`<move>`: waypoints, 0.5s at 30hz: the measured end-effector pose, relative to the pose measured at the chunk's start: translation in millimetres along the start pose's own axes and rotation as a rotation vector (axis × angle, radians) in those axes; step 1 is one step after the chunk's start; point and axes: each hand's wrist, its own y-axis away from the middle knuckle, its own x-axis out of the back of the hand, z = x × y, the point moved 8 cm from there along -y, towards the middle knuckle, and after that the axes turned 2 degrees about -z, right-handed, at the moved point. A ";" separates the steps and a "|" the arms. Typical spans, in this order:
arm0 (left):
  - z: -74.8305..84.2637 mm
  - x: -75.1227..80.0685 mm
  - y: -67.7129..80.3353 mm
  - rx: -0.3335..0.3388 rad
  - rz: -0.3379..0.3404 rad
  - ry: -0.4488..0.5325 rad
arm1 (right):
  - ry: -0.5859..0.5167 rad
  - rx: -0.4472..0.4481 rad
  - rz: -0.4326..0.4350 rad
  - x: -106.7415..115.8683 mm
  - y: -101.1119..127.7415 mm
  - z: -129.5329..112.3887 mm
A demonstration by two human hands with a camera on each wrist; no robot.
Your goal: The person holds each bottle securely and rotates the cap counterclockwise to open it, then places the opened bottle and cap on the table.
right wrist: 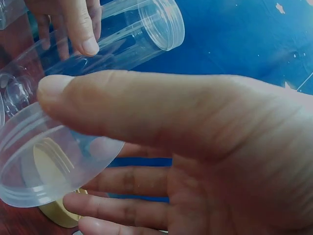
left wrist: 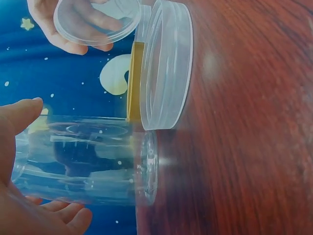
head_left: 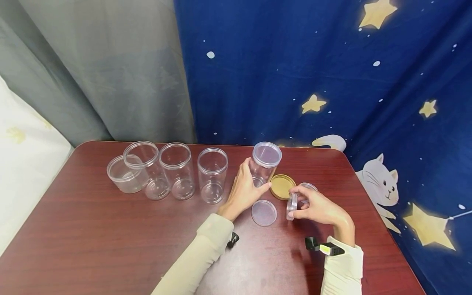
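Note:
A tall clear jar (head_left: pixel 264 164) with a clear lid on top stands on the dark red table (head_left: pixel 92 229). My left hand (head_left: pixel 254 180) grips its lower part, thumb on the near side; in the left wrist view the jar (left wrist: pixel 88 161) lies between thumb and fingers. My right hand (head_left: pixel 295 203) pinches a clear lid (head_left: pixel 291 207) on edge just above the table, seen close in the right wrist view (right wrist: pixel 49 161). Another clear lid (head_left: pixel 264 213) lies flat between my hands. A gold lid (head_left: pixel 282 186) lies beside the jar, and a further clear lid (head_left: pixel 308 187) sits behind my right hand.
Three tall open clear jars (head_left: pixel 212 174) (head_left: pixel 177 170) (head_left: pixel 147 168) and a short one (head_left: pixel 123 174) stand in a row at the back left. A blue star-patterned cloth (head_left: pixel 332 73) and a grey curtain (head_left: pixel 110 69) hang behind the table.

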 end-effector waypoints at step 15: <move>-0.8 0.0 -3.6 0.018 0.002 0.019 | -0.139 0.002 -0.113 -11.3 -3.0 7.6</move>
